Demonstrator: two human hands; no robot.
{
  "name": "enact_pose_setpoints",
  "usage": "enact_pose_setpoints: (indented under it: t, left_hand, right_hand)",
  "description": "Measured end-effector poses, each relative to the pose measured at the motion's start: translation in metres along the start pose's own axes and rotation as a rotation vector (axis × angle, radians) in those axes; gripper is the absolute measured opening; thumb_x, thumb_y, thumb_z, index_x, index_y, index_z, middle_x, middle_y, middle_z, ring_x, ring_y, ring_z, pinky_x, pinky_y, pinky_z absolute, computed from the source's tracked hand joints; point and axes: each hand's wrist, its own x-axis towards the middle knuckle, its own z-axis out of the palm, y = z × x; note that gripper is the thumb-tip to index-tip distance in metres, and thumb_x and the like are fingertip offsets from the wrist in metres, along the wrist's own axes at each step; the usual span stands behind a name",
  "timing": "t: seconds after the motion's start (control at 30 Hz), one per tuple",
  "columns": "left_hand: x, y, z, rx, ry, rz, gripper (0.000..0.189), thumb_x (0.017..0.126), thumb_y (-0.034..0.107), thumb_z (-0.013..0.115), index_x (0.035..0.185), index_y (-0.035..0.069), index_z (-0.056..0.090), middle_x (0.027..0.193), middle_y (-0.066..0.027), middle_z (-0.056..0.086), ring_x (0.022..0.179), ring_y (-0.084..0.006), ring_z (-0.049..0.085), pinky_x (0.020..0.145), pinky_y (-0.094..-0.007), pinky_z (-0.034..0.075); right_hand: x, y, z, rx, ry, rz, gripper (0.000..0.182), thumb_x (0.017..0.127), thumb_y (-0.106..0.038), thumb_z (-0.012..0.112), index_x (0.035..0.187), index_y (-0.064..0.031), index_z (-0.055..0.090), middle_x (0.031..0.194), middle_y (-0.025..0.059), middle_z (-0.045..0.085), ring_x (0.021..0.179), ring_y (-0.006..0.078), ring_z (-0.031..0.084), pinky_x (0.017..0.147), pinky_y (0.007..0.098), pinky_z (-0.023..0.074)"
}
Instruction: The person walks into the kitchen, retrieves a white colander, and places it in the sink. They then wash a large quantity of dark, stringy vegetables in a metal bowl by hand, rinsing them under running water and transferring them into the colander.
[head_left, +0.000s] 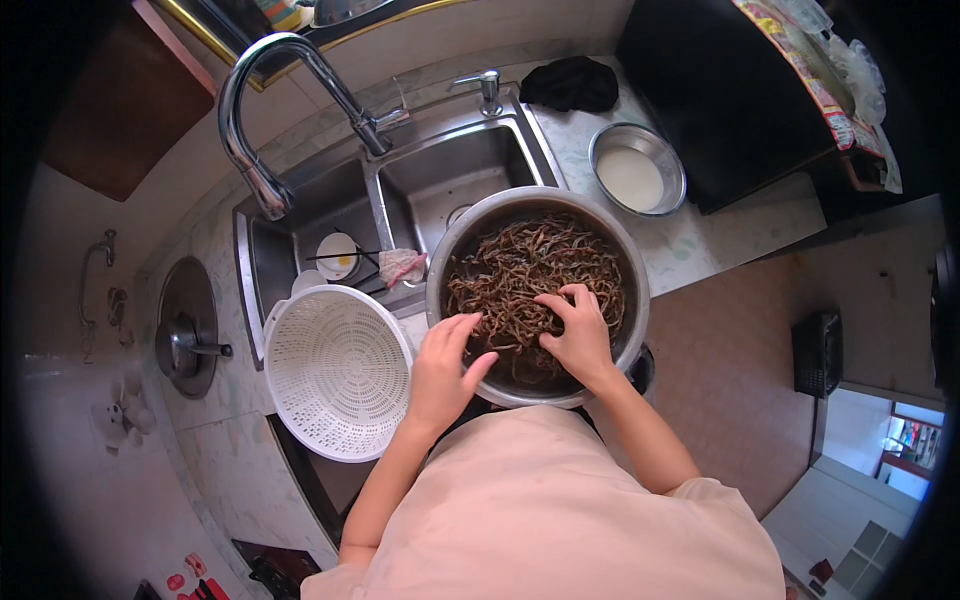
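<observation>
A large steel basin (637, 300) sits before me at the sink's front edge. It holds a tangled heap of thin brown-green strands (525, 262), which look like plant stems, in dark liquid. My left hand (442, 367) hovers at the basin's left front rim, thumb and fingers apart, with nothing visible in it. Over the right part of the heap, my right hand (581, 334) has its fingertips down at the strands, thumb and index finger spread. Left of the basin stands a white plastic colander (337, 371), with no contents visible.
Behind the basin lies a steel double sink (457, 169) with a tall chrome faucet (259, 165). A small dish (337, 255), dark chopsticks (352, 256) and a crumpled cloth (401, 266) are at the sink. A steel bowl of whitish liquid (630, 178) and a black cloth (570, 84) rest right.
</observation>
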Motion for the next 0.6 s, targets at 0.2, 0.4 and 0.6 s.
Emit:
enact_pose_setpoints:
  t: [0.2, 0.4, 0.6]
  left_hand:
    - [0.031, 0.009, 0.043, 0.211, -0.201, 0.062, 0.076, 0.068, 0.02, 0.075, 0.134, 0.014, 0.037, 0.141, -0.0178, 0.025, 0.13, -0.0388, 0.023, 0.099, -0.0507, 0.033]
    - [0.046, -0.013, 0.078, 0.408, -0.4, -0.068, 0.102, 0.057, 0.029, 0.081, 0.141, 0.031, 0.023, 0.148, -0.0183, 0.006, 0.134, -0.0452, 0.008, 0.087, -0.0694, 0.032]
    - [0.055, -0.036, 0.093, 0.48, -0.453, -0.064, 0.108, 0.058, 0.03, 0.08, 0.143, 0.033, 0.014, 0.149, -0.0176, 0.006, 0.134, -0.0435, 0.011, 0.098, -0.0574, 0.031]
  right_hand:
    - [-0.011, 0.014, -0.02, -0.025, 0.047, -0.03, 0.049, 0.059, -0.009, 0.072, 0.106, -0.0135, 0.062, 0.116, 0.0138, 0.046, 0.109, 0.0348, 0.042, 0.09, 0.0409, 0.0416]
    - [0.001, 0.028, -0.006, -0.23, -0.185, 0.104, 0.094, 0.056, -0.018, 0.08, 0.136, -0.036, 0.034, 0.145, 0.0195, 0.013, 0.127, 0.0552, 0.013, 0.096, 0.0636, 0.0284]
    - [0.025, 0.035, 0.021, -0.375, -0.366, 0.157, 0.093, 0.054, -0.024, 0.082, 0.134, -0.0333, 0.035, 0.145, 0.0214, 0.005, 0.125, 0.0603, 0.006, 0.085, 0.0756, 0.0279]
